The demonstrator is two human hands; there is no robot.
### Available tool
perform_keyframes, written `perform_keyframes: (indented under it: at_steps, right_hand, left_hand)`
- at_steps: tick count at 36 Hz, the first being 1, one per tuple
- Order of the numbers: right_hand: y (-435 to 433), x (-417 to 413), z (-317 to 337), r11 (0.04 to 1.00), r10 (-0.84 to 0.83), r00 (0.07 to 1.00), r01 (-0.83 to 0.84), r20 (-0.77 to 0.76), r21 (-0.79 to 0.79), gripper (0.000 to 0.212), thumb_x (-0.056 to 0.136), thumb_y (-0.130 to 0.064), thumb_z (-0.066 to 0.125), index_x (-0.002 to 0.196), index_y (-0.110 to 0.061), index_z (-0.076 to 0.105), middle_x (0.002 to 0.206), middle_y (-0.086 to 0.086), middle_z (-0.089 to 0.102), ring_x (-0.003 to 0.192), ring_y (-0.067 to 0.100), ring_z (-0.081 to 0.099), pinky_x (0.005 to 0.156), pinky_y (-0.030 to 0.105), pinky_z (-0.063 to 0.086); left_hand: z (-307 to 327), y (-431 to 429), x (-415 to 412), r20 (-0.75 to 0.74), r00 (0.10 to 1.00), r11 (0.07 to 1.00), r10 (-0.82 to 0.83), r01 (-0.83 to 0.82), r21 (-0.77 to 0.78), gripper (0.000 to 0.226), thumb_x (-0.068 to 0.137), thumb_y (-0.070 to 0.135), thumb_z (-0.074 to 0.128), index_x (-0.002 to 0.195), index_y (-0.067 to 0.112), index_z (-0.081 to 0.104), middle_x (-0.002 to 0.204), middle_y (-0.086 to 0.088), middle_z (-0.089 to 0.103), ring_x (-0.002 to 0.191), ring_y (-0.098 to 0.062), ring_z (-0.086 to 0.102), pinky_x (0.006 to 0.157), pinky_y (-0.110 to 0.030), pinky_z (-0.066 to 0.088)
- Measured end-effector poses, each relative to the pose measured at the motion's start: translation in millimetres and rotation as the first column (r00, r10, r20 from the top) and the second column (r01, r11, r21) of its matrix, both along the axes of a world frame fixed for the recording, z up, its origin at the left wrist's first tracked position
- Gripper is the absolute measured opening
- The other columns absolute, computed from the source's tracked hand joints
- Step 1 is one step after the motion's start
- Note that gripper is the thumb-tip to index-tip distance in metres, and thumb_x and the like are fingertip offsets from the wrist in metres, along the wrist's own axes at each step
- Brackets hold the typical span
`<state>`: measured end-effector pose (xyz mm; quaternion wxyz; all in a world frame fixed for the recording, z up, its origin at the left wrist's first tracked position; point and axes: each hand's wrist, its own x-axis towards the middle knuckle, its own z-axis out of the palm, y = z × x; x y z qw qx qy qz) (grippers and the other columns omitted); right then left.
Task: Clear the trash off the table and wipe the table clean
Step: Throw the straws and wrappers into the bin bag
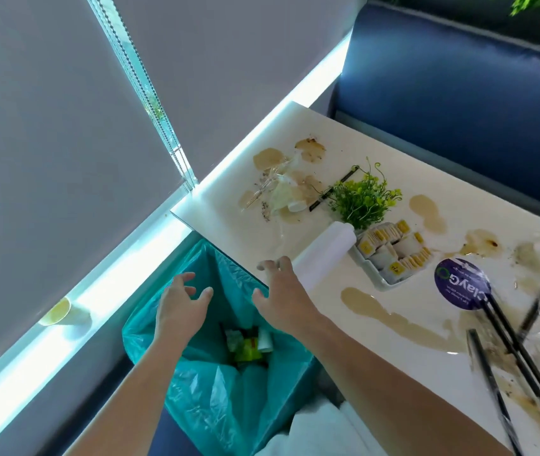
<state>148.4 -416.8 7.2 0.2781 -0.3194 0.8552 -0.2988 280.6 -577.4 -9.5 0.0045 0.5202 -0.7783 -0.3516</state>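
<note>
White table (pixel 344 136), blotched with brown spills; teal-lined bin (pixel 216 383) just off its left end, trash inside. Crumpled clear wrappers (pixel 281 189) on the table's far left corner; black straws (pixel 520 350) at its right end. Right hand (pixel 281 301) over the table's left edge, left hand (pixel 179 307) just off it above the bin, both with fingers spread and empty.

grey roller blinds (pixel 48 126) over a bright window, blue bench (pixel 459 77) behind.

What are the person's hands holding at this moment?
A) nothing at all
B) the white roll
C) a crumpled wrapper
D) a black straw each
A: the left hand and right hand are empty, fingers spread, by the teal-lined bin; the white roll lies ungripped on the table.
</note>
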Motion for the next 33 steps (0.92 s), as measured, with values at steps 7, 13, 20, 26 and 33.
perform_keyframes:
  at_steps: [7, 13, 20, 26, 33]
  right_hand:
    - [9.0, -41.2, 13.9, 0.995, -0.092, 0.994, 0.090, -0.057, -0.038, 0.042, 0.097, -0.023, 0.060, 0.138, -0.018, 0.053, 0.135, 0.003, 0.041, 0.117, 0.022, 0.054, 0.103, 0.029, 0.043]
    - [11.1, -80.9, 9.9, 0.994, -0.107, 0.987, 0.110, -0.122, 0.017, 0.038, 0.098, -0.023, 0.058, 0.136, -0.022, 0.058, 0.130, 0.008, 0.050, 0.121, 0.028, 0.046, 0.105, 0.037, 0.041]
    - [-6.5, -116.5, -11.9, 0.988, 0.004, 0.989, 0.019, -0.149, 0.153, 0.038, 0.100, -0.032, 0.052, 0.138, -0.031, 0.055, 0.128, 0.010, 0.055, 0.116, 0.030, 0.044, 0.096, 0.040, 0.045]
    - [-27.3, -138.8, -27.6, 0.966, 0.118, 0.978, -0.072, -0.173, 0.249, 0.039, 0.100, -0.032, 0.050, 0.139, -0.034, 0.054, 0.129, 0.009, 0.056, 0.116, 0.031, 0.045, 0.092, 0.042, 0.046]
    - [-46.2, -158.4, -50.6, 0.941, 0.192, 0.971, -0.142, -0.139, 0.307, 0.040, 0.098, -0.030, 0.046, 0.136, -0.028, 0.058, 0.124, 0.008, 0.058, 0.118, 0.032, 0.048, 0.095, 0.043, 0.042]
  left_hand:
    - [22.5, 2.5, -51.4, -0.119, 0.991, 0.998, -0.068, 0.066, -0.018, 0.035, 0.096, 0.040, 0.069, 0.128, 0.031, 0.059, 0.099, 0.013, 0.063, 0.093, -0.019, 0.066, 0.090, -0.046, 0.057]
    - [20.8, 6.7, -99.2, -0.164, 0.973, 0.987, -0.160, 0.154, -0.048, 0.021, 0.097, 0.039, 0.066, 0.117, 0.036, 0.063, 0.099, 0.010, 0.065, 0.095, -0.016, 0.063, 0.089, -0.042, 0.055]
    - [12.4, 1.7, -151.3, -0.146, 0.965, 0.972, -0.218, 0.202, -0.120, 0.020, 0.097, 0.038, 0.066, 0.117, 0.035, 0.064, 0.105, 0.007, 0.061, 0.090, -0.015, 0.062, 0.078, -0.030, 0.045]
    - [2.9, -14.3, -192.5, -0.102, 0.965, 0.960, -0.240, 0.220, -0.176, 0.022, 0.095, 0.035, 0.070, 0.116, 0.031, 0.065, 0.108, 0.005, 0.056, 0.089, -0.017, 0.065, 0.081, -0.029, 0.048]
    - [-22.6, -34.6, -234.7, -0.061, 0.969, 0.958, -0.241, 0.227, -0.176, 0.020, 0.095, 0.035, 0.069, 0.115, 0.033, 0.069, 0.111, 0.006, 0.052, 0.092, -0.021, 0.066, 0.091, -0.033, 0.048]
